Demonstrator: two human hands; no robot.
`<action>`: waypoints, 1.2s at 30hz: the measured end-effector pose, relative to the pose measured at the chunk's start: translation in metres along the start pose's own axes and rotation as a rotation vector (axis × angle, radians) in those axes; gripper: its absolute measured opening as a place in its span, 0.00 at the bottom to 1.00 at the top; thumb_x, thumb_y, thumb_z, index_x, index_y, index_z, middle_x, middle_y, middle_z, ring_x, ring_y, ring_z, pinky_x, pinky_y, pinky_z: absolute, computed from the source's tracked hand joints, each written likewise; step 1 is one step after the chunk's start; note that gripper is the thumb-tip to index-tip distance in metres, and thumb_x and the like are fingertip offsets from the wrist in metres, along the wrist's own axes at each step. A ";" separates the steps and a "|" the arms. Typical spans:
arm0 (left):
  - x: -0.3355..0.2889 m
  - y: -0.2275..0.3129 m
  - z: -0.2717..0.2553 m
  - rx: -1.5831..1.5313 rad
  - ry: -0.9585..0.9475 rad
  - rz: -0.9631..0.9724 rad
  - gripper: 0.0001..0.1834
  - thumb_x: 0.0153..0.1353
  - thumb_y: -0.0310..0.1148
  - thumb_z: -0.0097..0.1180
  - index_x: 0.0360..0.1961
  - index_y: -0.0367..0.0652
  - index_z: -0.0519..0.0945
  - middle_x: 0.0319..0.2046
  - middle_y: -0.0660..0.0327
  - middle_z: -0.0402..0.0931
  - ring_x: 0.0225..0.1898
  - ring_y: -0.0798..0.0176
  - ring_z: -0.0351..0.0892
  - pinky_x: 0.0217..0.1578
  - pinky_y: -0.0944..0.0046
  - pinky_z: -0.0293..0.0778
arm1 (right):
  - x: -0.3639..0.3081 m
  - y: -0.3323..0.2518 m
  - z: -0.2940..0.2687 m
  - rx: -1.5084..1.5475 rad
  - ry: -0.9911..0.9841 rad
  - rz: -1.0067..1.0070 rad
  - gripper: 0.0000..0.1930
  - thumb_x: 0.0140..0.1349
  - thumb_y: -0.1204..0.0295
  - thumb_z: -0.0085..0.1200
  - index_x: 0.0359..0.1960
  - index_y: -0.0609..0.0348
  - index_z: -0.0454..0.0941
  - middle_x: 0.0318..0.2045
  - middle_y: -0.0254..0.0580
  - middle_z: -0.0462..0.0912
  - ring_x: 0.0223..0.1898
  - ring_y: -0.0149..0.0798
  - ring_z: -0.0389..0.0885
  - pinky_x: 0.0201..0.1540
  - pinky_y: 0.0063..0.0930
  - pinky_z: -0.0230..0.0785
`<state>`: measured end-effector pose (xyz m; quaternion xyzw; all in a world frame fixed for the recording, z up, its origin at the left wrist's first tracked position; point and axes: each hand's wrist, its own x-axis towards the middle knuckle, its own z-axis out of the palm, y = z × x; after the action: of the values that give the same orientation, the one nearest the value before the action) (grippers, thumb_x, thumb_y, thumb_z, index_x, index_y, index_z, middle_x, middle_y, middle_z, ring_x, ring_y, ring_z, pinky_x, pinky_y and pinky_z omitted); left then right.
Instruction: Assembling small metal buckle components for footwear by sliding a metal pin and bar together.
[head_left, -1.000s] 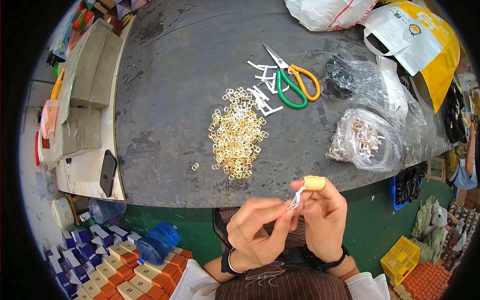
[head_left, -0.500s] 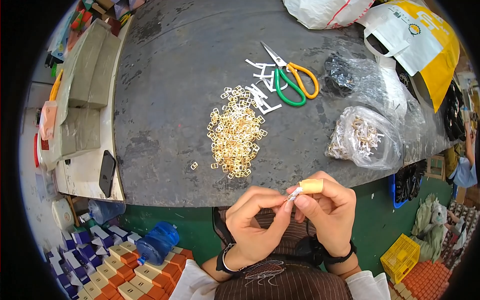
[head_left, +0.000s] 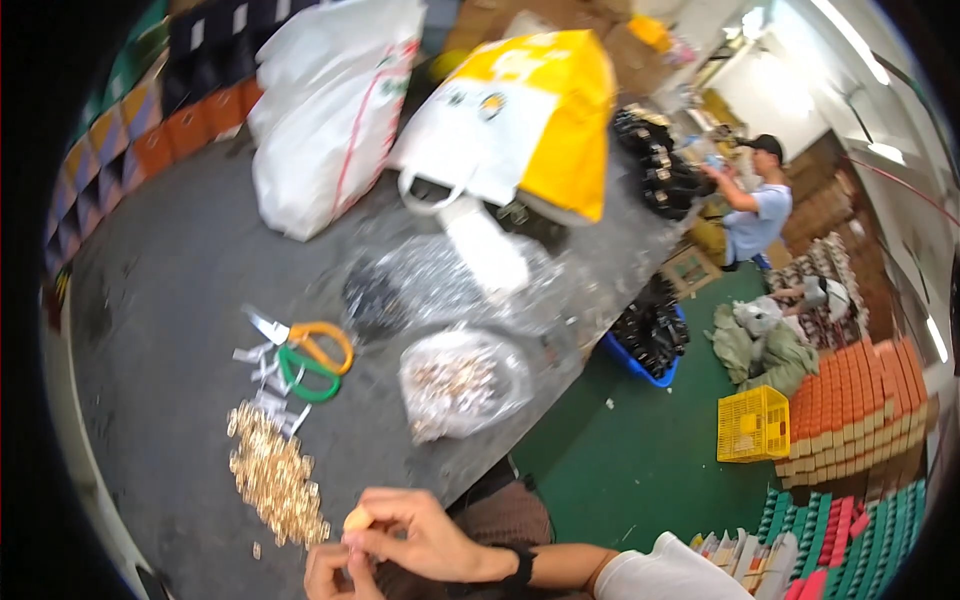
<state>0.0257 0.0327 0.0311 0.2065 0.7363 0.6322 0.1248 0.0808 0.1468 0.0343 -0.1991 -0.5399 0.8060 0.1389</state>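
My right hand (head_left: 425, 540) is closed in a pinch just off the table's near edge, a yellowish wrap (head_left: 357, 519) round one finger. Against its fingertips is my left hand (head_left: 338, 574), also closed and partly cut off by the lower edge. The small white strip seen between them earlier is mostly hidden and blurred now. Close beyond the hands lies a pile of small gold buckles (head_left: 275, 478). Above the pile are cut white strips (head_left: 268, 382) and scissors (head_left: 320, 345) with one orange and one green handle.
A clear plastic bag (head_left: 465, 385) of buckles with white strips lies right of the pile. Behind it are crumpled clear plastic (head_left: 410, 290), a white sack (head_left: 330, 120) and a yellow-white bag (head_left: 510, 120). A blue basket (head_left: 655, 340), a yellow crate (head_left: 752, 425) and another person (head_left: 760, 200) are at right.
The view has swung to the right, so the table things appear further left and the room at right shows. My hands stay together in the same pinch.
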 end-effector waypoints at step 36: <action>0.007 -0.075 -0.036 0.643 -0.003 -0.221 0.07 0.46 0.25 0.66 0.28 0.38 0.81 0.25 0.58 0.78 0.17 0.65 0.74 0.22 0.66 0.67 | 0.026 -0.034 -0.089 -0.852 0.803 -0.343 0.06 0.59 0.78 0.55 0.37 0.66 0.79 0.26 0.35 0.81 0.24 0.22 0.76 0.26 0.16 0.67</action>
<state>-0.0072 -0.0039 -0.0356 0.1550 0.9157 0.3501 0.1221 0.1000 0.2433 0.0316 -0.4354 -0.7449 0.3471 0.3676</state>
